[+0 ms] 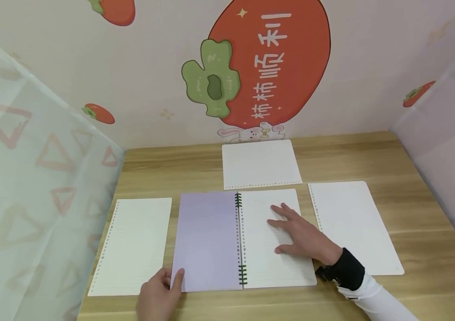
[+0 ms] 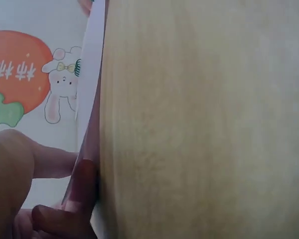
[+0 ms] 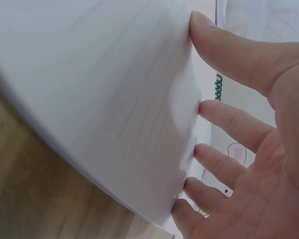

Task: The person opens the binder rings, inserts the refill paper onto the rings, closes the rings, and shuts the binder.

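A spiral notebook lies open on the table, its purple cover on the left and a stack of white lined pages on the right. Green coils show at the top and bottom of its spine. My left hand pinches the cover's lower left corner, thumb on top; in the left wrist view its fingers reach beneath the cover edge. Spread over the right-hand pages, my right hand rests its fingertips on the paper, palm raised.
Loose punched sheets surround the notebook: a lined sheet to the left, another sheet behind it, and a third sheet to the right, partly under the right forearm. A printed backdrop rises behind the wooden table.
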`<state>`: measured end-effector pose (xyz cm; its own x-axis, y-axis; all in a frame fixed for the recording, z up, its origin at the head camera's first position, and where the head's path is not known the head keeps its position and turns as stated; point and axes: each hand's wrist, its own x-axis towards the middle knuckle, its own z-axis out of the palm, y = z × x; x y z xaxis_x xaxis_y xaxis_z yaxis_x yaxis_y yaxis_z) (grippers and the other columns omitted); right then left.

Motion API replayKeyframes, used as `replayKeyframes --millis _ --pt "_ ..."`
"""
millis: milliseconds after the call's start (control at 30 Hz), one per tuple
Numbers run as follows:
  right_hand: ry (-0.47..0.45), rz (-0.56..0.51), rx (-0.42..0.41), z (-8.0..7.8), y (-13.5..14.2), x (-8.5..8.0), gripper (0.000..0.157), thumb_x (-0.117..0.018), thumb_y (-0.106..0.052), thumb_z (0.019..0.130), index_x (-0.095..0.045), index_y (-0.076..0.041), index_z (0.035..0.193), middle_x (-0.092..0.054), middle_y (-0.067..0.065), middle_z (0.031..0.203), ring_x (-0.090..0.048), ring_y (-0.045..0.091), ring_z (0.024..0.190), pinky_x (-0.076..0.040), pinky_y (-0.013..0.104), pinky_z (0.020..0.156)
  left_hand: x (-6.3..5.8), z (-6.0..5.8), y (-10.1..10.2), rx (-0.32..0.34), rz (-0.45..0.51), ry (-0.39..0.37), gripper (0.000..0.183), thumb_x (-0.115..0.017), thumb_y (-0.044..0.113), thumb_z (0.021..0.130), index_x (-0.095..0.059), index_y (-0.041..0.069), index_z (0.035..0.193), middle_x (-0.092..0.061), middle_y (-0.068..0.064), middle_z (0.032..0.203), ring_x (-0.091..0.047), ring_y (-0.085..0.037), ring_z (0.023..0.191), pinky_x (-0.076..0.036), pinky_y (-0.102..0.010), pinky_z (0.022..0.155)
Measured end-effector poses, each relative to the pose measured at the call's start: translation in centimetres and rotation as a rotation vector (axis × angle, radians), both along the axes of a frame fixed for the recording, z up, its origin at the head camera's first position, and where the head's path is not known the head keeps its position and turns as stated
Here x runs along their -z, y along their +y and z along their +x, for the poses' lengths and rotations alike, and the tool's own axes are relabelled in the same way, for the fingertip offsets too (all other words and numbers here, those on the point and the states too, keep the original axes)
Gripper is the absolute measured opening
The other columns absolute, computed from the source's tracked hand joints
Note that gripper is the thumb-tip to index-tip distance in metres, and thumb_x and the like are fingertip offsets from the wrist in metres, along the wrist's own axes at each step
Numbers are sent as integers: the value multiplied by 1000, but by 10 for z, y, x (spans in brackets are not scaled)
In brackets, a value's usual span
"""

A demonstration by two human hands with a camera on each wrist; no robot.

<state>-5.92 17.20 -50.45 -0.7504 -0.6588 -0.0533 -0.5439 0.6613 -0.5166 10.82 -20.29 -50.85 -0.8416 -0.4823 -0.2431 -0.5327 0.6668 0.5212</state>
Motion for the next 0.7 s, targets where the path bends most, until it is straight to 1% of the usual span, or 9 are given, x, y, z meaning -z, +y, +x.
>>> replayKeyframes --millis 67,133,233,333,467,567,633,700 --pt "3 4 2 1 0 0 79 -88 -42 76 -64 -8 143 -36 14 166 -24 42 155 -38 55 115 -3 -1 -1 48 -68 -38 39 -70 48 92 -73 9 87 -58 6 61 -49 -12 53 -38 -29 46" --pt "9 14 7 2 0 0 79 -88 -43 76 -64 -9 143 -36 13 166 -24 41 156 -37 54 116 -6 -3 -2 92 -132 -73 40 -69 49 92 -71 11 82 -55 6 58 -49 -14 51 -37 -31 44" --pt "22 36 14 2 0 -1 79 -87 -45 77 -64 -10 143 -36 12 167 -24 39 156 -36 52 118 -14 -9 -3 155 -218 -121 43 -68 49 91 -60 14 68 -49 3 53 -46 -17 48 -35 -33 42" --pt "45 43 14 2 0 -1 79 -88 -45 76 -65 -10 142 -37 12 166 -26 39 155 -36 52 118 -22 -14 -4 218 -284 -148 49 -68 51 90 -51 15 62 -47 0 53 -46 -20 48 -36 -36 41" --pt "71 33 9 2 0 -1 80 -90 -44 73 -66 -8 141 -40 14 164 -29 41 153 -37 53 116 -30 -21 -6 300 -324 -159 48 -70 50 88 -52 13 64 -49 -3 55 -48 -22 49 -38 -40 41" --pt "91 29 -3 2 0 -1 80 -91 -42 72 -67 -7 139 -41 16 163 -31 42 152 -37 54 116 -34 -29 -4 337 -313 -147 45 -74 47 86 -53 13 66 -49 -2 57 -48 -20 50 -37 -38 42" --pt "93 34 -11 2 -1 -2 78 -91 -41 72 -68 -8 138 -42 16 162 -32 43 152 -37 55 116 -36 -37 -1 345 -297 -124 43 -76 45 86 -53 14 68 -51 -1 58 -48 -19 50 -36 -36 42" --pt "91 36 -19 -1 -3 -4 73 -91 -40 73 -69 -9 136 -45 17 160 -35 42 150 -38 56 114 -39 -49 5 348 -276 -78 39 -78 43 86 -57 13 71 -54 -1 61 -49 -18 50 -35 -35 42"
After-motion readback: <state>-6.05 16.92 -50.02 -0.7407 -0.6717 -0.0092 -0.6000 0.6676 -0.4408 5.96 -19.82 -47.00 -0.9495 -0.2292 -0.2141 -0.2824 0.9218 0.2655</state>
